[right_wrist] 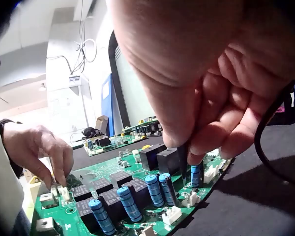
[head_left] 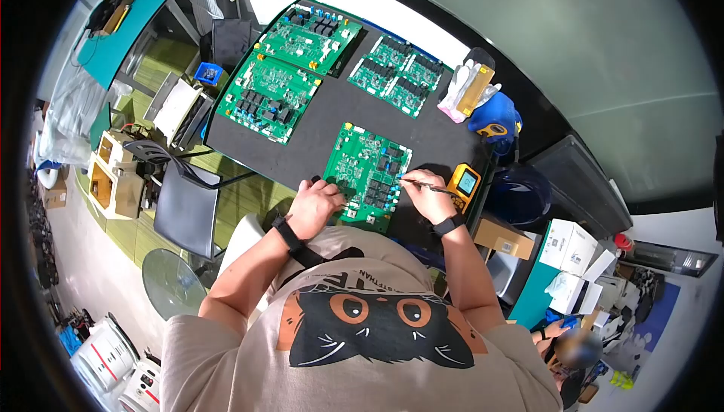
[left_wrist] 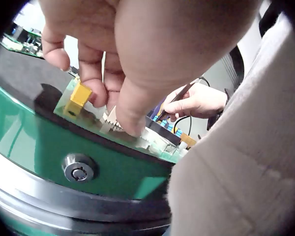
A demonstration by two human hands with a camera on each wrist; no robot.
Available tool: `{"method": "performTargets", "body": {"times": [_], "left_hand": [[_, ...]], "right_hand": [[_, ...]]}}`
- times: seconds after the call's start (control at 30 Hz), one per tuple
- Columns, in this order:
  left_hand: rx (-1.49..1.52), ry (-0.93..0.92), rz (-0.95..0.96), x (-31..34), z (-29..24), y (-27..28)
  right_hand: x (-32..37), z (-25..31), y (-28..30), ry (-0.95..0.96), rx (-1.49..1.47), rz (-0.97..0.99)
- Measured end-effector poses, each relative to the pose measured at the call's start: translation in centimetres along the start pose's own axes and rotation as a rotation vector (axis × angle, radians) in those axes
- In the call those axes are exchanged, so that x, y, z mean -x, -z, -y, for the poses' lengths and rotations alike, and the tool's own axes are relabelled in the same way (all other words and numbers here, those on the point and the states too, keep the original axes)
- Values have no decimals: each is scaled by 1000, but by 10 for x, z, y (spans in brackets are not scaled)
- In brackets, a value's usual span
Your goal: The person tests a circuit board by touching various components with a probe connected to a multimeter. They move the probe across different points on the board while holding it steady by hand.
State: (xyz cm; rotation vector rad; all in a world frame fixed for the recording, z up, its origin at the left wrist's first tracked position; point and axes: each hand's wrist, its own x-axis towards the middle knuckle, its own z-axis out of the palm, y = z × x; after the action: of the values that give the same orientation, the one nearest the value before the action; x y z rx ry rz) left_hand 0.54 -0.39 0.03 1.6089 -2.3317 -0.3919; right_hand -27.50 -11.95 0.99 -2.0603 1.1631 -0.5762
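A green circuit board (head_left: 360, 157) lies on the dark mat in front of the person. At its near left edge the left hand (head_left: 317, 207) has its fingertips on a small pale connector, thumb and fingers around it in the left wrist view. The right hand (head_left: 433, 202) pinches a thin dark probe (right_wrist: 183, 169) with a black cable. In the right wrist view the probe's tip points down among the blue cylindrical parts (right_wrist: 129, 203) and black relays (right_wrist: 152, 156) along the board's right edge; whether it touches metal is hard to tell.
Two large green boards (head_left: 309, 39) lie at the back left, a panel of smaller boards (head_left: 398, 74) at the back. To the right are a yellow meter (head_left: 467, 182), a yellow box (head_left: 475, 89) and a blue object (head_left: 494, 116). A chair (head_left: 185, 208) stands left of the table.
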Motion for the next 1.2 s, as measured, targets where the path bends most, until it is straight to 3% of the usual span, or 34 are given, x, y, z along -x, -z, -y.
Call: {"method": "performTargets", "body": {"times": [0.5, 1.2], "left_hand": [[6, -114, 4, -18, 48, 14], [145, -153, -66, -16, 54, 12]], "right_hand": [[10, 5, -25, -87, -40, -184], [-9, 23, -7, -202, -21, -75]]}}
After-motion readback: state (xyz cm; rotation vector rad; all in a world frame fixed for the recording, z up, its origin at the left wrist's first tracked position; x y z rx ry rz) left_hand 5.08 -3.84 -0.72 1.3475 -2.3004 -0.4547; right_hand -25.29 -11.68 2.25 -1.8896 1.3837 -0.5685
